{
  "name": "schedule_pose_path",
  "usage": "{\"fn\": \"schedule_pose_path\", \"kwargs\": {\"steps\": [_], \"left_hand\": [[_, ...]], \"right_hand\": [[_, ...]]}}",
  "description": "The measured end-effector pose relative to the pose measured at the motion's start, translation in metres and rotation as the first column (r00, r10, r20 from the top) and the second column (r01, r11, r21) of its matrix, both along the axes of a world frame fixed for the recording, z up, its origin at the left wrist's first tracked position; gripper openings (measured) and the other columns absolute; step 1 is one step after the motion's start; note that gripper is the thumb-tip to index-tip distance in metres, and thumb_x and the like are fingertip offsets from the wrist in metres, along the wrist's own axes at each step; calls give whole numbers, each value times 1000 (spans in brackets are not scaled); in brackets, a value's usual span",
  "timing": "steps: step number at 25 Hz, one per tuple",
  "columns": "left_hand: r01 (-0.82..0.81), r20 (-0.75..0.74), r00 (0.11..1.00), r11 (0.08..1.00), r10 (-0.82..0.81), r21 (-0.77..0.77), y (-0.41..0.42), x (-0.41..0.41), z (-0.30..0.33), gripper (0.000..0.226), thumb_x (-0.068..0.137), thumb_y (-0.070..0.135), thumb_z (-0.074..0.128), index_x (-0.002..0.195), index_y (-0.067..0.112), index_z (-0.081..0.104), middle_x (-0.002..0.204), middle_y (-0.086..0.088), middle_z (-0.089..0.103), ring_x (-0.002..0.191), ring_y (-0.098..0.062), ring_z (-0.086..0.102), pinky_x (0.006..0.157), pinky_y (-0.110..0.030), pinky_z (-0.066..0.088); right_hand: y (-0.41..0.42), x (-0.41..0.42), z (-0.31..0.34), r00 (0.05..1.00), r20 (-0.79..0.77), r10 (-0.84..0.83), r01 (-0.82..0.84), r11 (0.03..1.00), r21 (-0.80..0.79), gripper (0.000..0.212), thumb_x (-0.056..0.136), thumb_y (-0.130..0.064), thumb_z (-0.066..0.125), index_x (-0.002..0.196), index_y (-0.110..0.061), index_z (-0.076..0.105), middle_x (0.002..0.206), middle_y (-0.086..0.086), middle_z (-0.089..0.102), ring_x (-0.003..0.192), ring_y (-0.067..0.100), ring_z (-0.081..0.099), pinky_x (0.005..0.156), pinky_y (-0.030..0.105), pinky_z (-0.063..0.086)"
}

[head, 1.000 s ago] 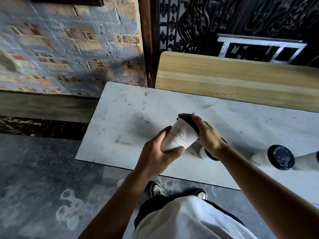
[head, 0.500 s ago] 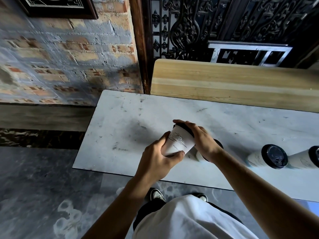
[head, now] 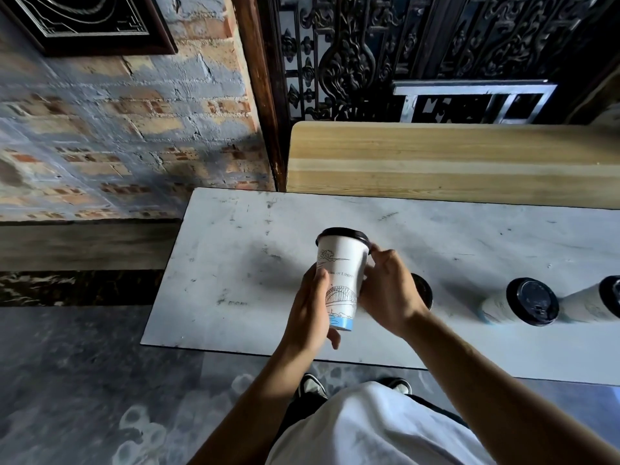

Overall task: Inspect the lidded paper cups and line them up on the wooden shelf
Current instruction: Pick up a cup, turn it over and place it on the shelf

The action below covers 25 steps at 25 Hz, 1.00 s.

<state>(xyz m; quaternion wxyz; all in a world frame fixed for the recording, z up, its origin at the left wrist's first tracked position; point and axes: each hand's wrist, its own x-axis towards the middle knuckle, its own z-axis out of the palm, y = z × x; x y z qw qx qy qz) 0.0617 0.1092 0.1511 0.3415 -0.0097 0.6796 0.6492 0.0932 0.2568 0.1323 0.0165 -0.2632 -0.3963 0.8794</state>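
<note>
A white paper cup [head: 340, 263] with a black lid, line drawings and a blue base is held nearly upright above the white table [head: 235, 263]. My left hand [head: 308, 313] grips its lower body from the left. My right hand [head: 389, 290] wraps its right side, with a finger at the lid's rim. Behind my right hand a second lidded cup [head: 423, 290] shows only its lid edge. Two more lidded cups [head: 523, 302] [head: 600, 302] stand on the table at the right. The pale wooden shelf [head: 436, 162] runs behind the table.
A brick wall [head: 117, 129] rises at the left, with a dark framed picture [head: 84, 21] on it. A dark ornate metal screen [head: 402, 45] and a white frame [head: 469, 99] stand behind the shelf. My shoes [head: 312, 385] show under the table's front edge.
The cup has been turned from tilted, lid pointing away, to nearly upright and lifted higher. My right hand has shifted from the lid to the cup's side. The view has tipped upward.
</note>
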Motion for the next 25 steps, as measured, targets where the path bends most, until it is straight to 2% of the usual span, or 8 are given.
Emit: {"fn": "schedule_pose_path", "kwargs": {"steps": [4, 11, 13, 15, 17, 19, 23, 25], "left_hand": [[-15, 92, 996, 1000, 17, -19, 6, 11, 1, 29, 109, 37, 38, 123, 23, 59, 88, -9, 66, 51, -16, 66, 40, -28, 47], [36, 45, 998, 995, -32, -94, 11, 15, -1, 36, 104, 46, 43, 128, 22, 56, 93, -3, 69, 61, -15, 71, 44, -30, 52], [38, -61, 997, 985, -49, -169, 10, 13, -4, 43, 99, 52, 49, 129, 23, 56, 94, 4, 70, 74, -13, 71, 56, -36, 58], [-23, -227, 973, 974, -30, -226, 5, 12, -8, 39, 98, 45, 60, 129, 22, 56, 82, 7, 68, 72, -11, 66, 69, -40, 58], [-102, -415, 909, 978, 18, -182, -1, 9, -8, 42, 93, 35, 71, 129, 21, 56, 73, 5, 60, 62, -6, 57, 69, -33, 55], [-121, -564, 825, 986, 38, -111, -5, 4, -7, 42, 92, 20, 75, 130, 23, 59, 85, -1, 56, 68, -6, 58, 69, -17, 52], [-17, -778, 624, 994, -77, -111, -6, -2, -8, 41, 90, -3, 60, 120, 21, 75, 105, -4, 56, 89, -8, 64, 81, -18, 55], [-28, -789, 609, 992, -81, -123, -5, -1, -8, 38, 90, -1, 55, 112, 18, 79, 106, -3, 58, 96, -4, 62, 81, -18, 54]], "right_hand": [[-9, 19, -9, 998, -64, -8, 3, 998, -70, 43, 93, -15, 32, 126, -15, 58, 104, 17, 71, 89, 30, 69, 76, 42, 55], [-3, 28, -5, 1000, -27, -11, 9, 995, -102, 40, 99, -17, 30, 120, -14, 64, 103, 22, 73, 89, 35, 71, 76, 45, 57], [-2, 29, -2, 999, -10, 31, -32, 996, -78, 45, 101, -22, 30, 120, -16, 70, 107, 25, 72, 92, 38, 69, 80, 49, 56], [1, 27, -2, 1000, 2, 26, -26, 999, -34, 44, 101, -25, 34, 137, -17, 59, 117, 28, 69, 98, 41, 66, 84, 51, 55], [4, 27, -4, 1000, 2, 19, -19, 1000, -18, 48, 99, -27, 45, 146, -19, 48, 131, 29, 64, 109, 44, 65, 89, 55, 57], [8, 27, -8, 1000, 27, 9, -8, 998, -55, 61, 91, -26, 62, 149, -27, 44, 143, 30, 56, 122, 49, 61, 100, 66, 50], [6, 30, -1, 999, 2, 50, -50, 998, 31, 63, 87, -21, 71, 145, -27, 45, 132, 25, 65, 109, 42, 67, 93, 60, 55], [5, 29, 4, 998, -19, 62, -60, 996, 58, 55, 90, -20, 67, 141, -19, 47, 120, 21, 70, 102, 37, 70, 86, 52, 57]]}}
